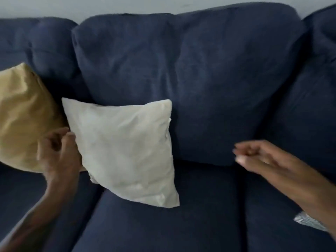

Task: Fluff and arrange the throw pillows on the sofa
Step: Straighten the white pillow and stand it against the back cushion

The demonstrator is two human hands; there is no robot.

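Observation:
A white throw pillow [125,150] leans against the back cushion of the dark blue sofa [209,79], resting on the seat. To its left a tan pillow [23,117] stands tilted against the sofa back. My left hand [58,155] hovers at the white pillow's left edge, fingers curled and touching or nearly touching it, in front of the tan pillow's lower right corner. My right hand [260,157] floats over the seat to the right of the white pillow, fingers loosely bent, holding nothing. Both hands are motion-blurred.
The sofa has three back cushions and wide seat cushions [163,224]. A small patterned grey-white piece [307,221] shows under my right forearm at the lower right. A pale wall [127,4] runs behind the sofa.

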